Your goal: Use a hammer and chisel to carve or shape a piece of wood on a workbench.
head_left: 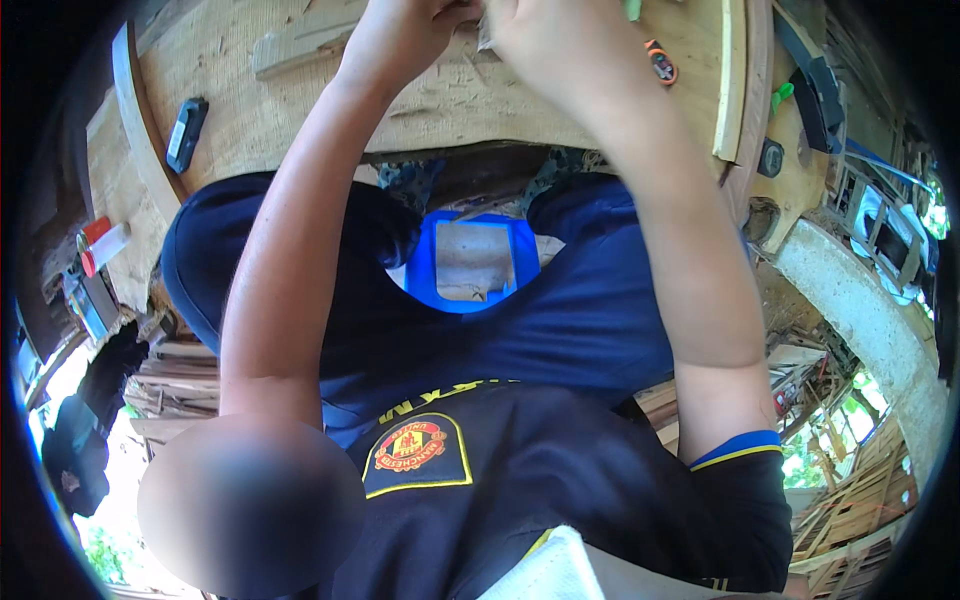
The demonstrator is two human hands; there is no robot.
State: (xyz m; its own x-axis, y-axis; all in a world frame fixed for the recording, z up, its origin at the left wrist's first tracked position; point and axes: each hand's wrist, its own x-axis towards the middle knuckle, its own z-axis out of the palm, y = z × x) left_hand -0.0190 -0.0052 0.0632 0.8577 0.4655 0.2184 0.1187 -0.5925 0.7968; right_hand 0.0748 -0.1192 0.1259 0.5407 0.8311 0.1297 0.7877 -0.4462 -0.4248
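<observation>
Both of my hands meet at the top edge of the view, above a wooden work surface (440,115). My left hand (415,35) has its fingers curled inward, and what they hold is hidden. Close beside it, my right hand (535,30) is bent inward and closed, a little blurred, with its fingertips cut off by the frame. A small greyish piece (485,38) shows between the two hands; its kind is unclear. Left of my left hand, a flat strip of wood (305,48) lies on the surface.
An orange and black tape measure (660,62) lies right of my hands. On the left sits a dark rectangular device (187,135); farther left is a red-lidded container (105,248). Below the surface's edge, a blue plastic stool (425,265) stands between my legs. Wooden strips (733,80) border the right side.
</observation>
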